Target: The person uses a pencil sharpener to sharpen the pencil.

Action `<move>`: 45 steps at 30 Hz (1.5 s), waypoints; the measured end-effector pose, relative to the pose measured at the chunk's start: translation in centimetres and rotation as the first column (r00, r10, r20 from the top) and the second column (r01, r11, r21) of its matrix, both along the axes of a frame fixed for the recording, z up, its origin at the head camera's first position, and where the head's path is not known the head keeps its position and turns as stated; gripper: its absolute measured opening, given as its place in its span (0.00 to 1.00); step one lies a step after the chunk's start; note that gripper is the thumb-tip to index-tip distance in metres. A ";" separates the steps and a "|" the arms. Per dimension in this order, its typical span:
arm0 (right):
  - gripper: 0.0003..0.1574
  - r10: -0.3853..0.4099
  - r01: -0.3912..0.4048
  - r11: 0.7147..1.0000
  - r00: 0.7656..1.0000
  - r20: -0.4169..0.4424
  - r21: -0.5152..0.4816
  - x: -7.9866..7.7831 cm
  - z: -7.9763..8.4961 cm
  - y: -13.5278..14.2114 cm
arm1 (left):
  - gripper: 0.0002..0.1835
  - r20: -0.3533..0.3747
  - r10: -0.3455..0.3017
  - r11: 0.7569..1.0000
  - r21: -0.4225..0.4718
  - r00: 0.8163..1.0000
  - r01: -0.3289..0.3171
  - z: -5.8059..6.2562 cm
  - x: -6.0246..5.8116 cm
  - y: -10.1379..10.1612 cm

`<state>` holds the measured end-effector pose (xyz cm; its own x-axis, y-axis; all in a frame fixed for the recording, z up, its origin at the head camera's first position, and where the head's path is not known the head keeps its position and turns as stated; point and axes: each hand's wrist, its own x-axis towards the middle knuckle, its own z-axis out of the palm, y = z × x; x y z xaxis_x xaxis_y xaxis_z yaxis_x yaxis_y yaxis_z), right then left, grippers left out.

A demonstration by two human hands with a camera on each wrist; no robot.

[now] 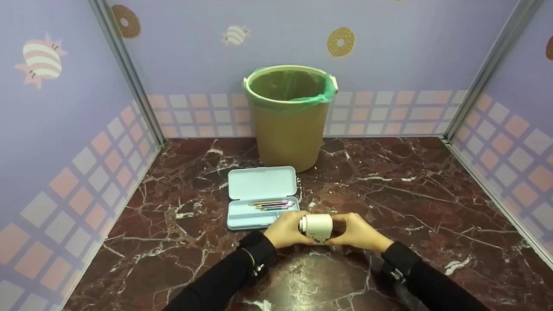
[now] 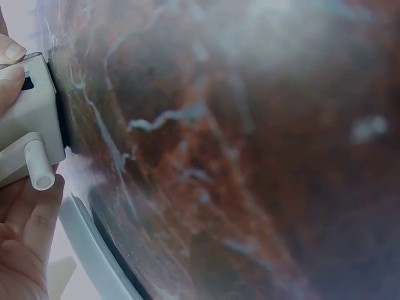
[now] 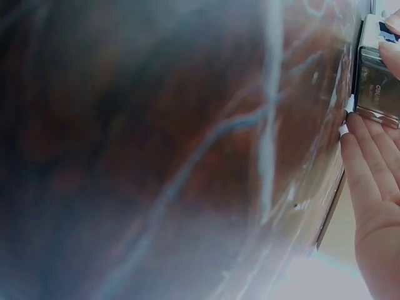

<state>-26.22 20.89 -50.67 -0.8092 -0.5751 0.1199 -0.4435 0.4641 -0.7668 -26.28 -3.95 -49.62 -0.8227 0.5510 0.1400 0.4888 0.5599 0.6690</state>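
Note:
A cream hand-crank pencil sharpener (image 1: 319,226) is on the marble-patterned table, lying with its crank side toward the left. My left hand (image 1: 285,231) holds its left end, thumb on the near side and fingers behind. The white crank handle (image 2: 40,165) juts out in the left wrist view, close to the left fingers (image 2: 37,219). At the other end my right hand (image 1: 358,233) grips the body between thumb and fingers. In the right wrist view a dark see-through shavings drawer (image 3: 378,90) faces the right palm.
Just behind the left hand lies an open light-blue pencil case (image 1: 262,183), several pencils (image 1: 272,204) in its tray. A tan bin (image 1: 289,134) lined with a green bag (image 1: 326,93) stands at the back. Patterned walls (image 1: 389,56) enclose the table.

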 end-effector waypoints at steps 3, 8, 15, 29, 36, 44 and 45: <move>0.31 -0.007 0.007 1.000 1.000 -0.011 0.014 0.0 0.1 0.1 | 0.26 0.003 -0.002 1.000 0.007 1.000 0.002 0.0 0.0 0.1; 0.32 -0.013 0.013 1.000 1.000 0.016 0.006 0.2 0.3 0.4 | 0.27 -0.004 -0.019 1.000 0.005 1.000 0.019 0.2 -0.1 0.3; 0.33 0.005 -0.004 1.000 0.998 0.056 -0.022 0.1 0.4 0.6 | 0.28 0.016 -0.004 1.000 0.002 1.000 0.004 0.5 -0.2 0.1; 0.39 -0.090 0.090 0.993 0.996 0.005 0.072 1.1 0.4 5.3 | 0.29 0.035 0.008 1.000 0.004 0.999 -0.008 0.3 -0.2 -0.4; 0.39 -0.135 0.132 0.988 0.990 0.033 0.079 1.6 0.7 6.4 | 0.29 0.011 -0.009 1.000 0.011 1.000 0.008 0.0 -0.3 -0.3; 0.37 -0.204 0.203 0.978 0.979 0.028 0.043 0.4 3.4 7.0 | 0.27 -0.009 -0.010 1.000 0.004 1.000 0.010 0.0 0.0 -0.1; 0.37 -0.217 0.215 0.976 0.976 0.030 0.044 0.1 4.0 7.1 | 0.27 -0.012 -0.011 1.000 0.003 1.000 0.011 0.0 0.0 0.0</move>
<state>-26.13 27.98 -46.66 -0.9180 -0.3902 0.0703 -0.3033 0.5769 -0.7584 -26.26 -3.97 -49.61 -0.8150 0.5594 0.1512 0.5026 0.5526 0.6648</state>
